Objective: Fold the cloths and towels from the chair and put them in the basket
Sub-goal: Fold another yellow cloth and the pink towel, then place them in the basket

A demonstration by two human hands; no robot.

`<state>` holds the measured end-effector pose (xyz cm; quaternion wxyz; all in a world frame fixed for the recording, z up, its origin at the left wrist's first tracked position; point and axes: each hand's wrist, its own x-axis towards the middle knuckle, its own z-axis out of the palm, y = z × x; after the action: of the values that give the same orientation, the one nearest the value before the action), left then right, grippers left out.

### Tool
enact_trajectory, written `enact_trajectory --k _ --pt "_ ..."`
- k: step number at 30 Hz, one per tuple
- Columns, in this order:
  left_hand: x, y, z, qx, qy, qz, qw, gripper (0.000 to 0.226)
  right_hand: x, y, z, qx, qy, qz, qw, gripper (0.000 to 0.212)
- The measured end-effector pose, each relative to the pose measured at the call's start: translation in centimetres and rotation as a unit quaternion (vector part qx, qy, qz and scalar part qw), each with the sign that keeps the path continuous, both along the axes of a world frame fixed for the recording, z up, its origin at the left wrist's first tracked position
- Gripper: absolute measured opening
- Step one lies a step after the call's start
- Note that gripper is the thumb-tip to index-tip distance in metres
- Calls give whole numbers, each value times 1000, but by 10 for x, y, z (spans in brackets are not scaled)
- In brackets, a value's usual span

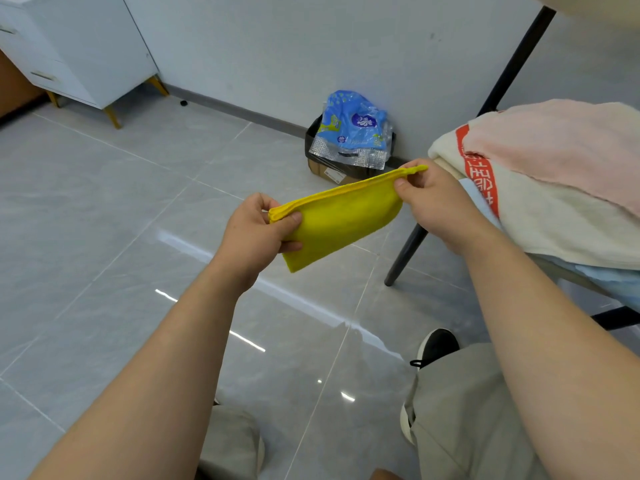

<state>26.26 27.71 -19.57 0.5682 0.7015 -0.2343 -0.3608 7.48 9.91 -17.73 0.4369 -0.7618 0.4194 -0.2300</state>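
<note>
Far left I see a white cabinet on gold legs against the wall, drawer handles on its left face, grey tiled floor in front of it. Moving in: left hand is mid-frame, raised over the floor, thumb on the near face and fingers curled behind, pinching the left end of the yellow cloth. Cloth is folded into a narrow strip, layered hemmed edges on top, fold hanging below, stretched in the air between both hands and sloping up toward the right. It touches nothing but the hands and sits off the chair, just left of the seat edge. Behind it by the wall, a cardboard box with a dark liner, a crumpled blue plastic pack resting on top. Right hand pinches the cloth's right top corner, thumb in front, fingers curled behind, a short yellow tip sticking out past the fingers. Right of that, the chair: black legs, seat piled with laundry. Cream towel with a red printed band drapes over the seat's front edge, pink towel lies on top of it, light blue cloth shows underneath. Bottom right I get the person's leg in beige fabric and a black shoe on the tiles near the chair leg
</note>
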Motion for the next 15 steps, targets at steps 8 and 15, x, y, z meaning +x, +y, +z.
enact_trajectory --k 8,15 --pt "-4 -2 6 -4 134 -35 990 20 1 17 10 -83 -1 -11 997 24" --pt "-12 -5 5 13 131 20 991 23 5 22 11 -95 2 -42 995 29"
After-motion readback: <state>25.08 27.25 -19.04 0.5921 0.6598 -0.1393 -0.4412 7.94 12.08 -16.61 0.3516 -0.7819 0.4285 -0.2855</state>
